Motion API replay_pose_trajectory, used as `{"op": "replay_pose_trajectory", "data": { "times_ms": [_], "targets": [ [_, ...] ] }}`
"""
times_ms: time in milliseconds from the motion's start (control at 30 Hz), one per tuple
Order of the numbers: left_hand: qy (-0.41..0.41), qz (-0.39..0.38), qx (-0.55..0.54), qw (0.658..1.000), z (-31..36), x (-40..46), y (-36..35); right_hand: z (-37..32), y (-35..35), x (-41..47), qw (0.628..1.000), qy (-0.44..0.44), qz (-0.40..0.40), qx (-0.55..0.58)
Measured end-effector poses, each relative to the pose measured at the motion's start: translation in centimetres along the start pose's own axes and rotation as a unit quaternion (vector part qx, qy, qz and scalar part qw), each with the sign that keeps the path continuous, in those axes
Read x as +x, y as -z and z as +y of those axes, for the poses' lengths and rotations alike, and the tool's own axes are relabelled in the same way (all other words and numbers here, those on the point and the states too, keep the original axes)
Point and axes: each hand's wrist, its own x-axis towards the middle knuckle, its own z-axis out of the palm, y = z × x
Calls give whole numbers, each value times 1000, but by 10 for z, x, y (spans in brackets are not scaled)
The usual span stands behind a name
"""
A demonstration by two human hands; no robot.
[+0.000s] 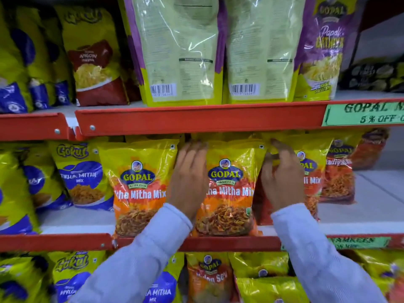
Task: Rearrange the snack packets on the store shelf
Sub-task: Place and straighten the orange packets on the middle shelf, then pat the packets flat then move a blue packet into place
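On the middle shelf stand yellow-and-orange Gopal packets. My left hand lies flat with fingers spread against the left edge of the middle Gopal Mitha Mix packet, between it and a second Mitha Mix packet to the left. My right hand is at that middle packet's right edge, its fingers curled over the top corner of another Gopal mix packet. Whether either hand truly grips a packet is unclear. Both arms wear light blue sleeves.
A red shelf lip runs just above my hands, with green packets turned back-to-front on the upper shelf. Gokul packets fill the left side. A bare white shelf board lies at right. More packets sit on the lower shelf.
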Motion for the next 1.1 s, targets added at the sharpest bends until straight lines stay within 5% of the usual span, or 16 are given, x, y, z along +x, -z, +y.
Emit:
{"op": "replay_pose_trajectory", "data": {
  "times_ms": [200,333,633,700,867,1000,1100],
  "targets": [
    [11,-91,129,987,-7,38,5,16,-8,31,997,-56,-49,26],
    [14,-104,149,983,-9,46,6,12,-3,35,999,24,-11,-31],
    [-53,-36,163,985,-14,35,-5,4,-5,13,993,39,10,-110],
    [-87,-27,156,984,-7,17,-6,-1,-2,-4,987,101,-15,-127],
    [-96,-150,202,963,-17,-30,-16,7,-18,-36,957,141,-142,-208],
    [-87,-162,185,965,-17,-27,-8,1,-9,-35,967,128,-109,-191],
    [-125,-130,150,972,-29,-58,12,-17,-9,-69,964,211,-71,-148]
  ]
}}
